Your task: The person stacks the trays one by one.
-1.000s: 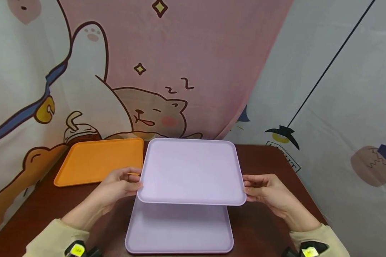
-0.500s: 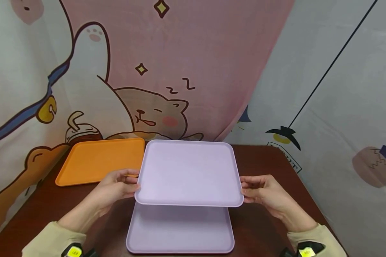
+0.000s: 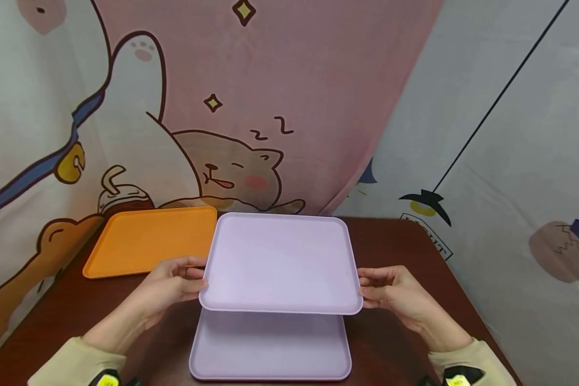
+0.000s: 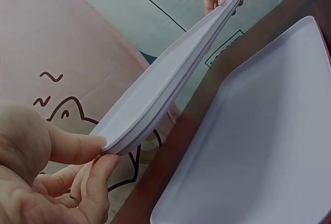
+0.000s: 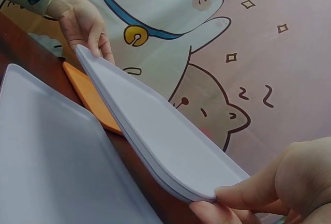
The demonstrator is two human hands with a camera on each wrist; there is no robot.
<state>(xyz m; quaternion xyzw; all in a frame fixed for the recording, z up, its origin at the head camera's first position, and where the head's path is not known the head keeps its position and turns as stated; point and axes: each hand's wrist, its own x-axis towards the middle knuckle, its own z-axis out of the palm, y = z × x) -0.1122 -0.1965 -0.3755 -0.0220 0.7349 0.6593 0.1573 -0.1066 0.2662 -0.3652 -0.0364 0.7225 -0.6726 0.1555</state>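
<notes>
Fingers of the left hand (image 3: 171, 284) and right hand (image 3: 396, 292) pinched opposite ends of stacked lilac trays (image 3: 280, 262), raised clear of the near tray (image 3: 270, 351); an orange tray (image 3: 154, 238) lay far left.

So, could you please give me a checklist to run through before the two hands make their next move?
1. Left hand grips the raised stack of pale lilac rectangular trays: ok.
2. Right hand grips the opposite edge: ok.
3. Raised stack apart from the lower pale lilac rectangular tray: ok, both wrist views show a gap.
4. Lower tray resting on the dark reddish-brown table: ok.
5. Raised stack level: cannot tell.
6. Orange rectangular tray free of both hands' grip: ok.
</notes>
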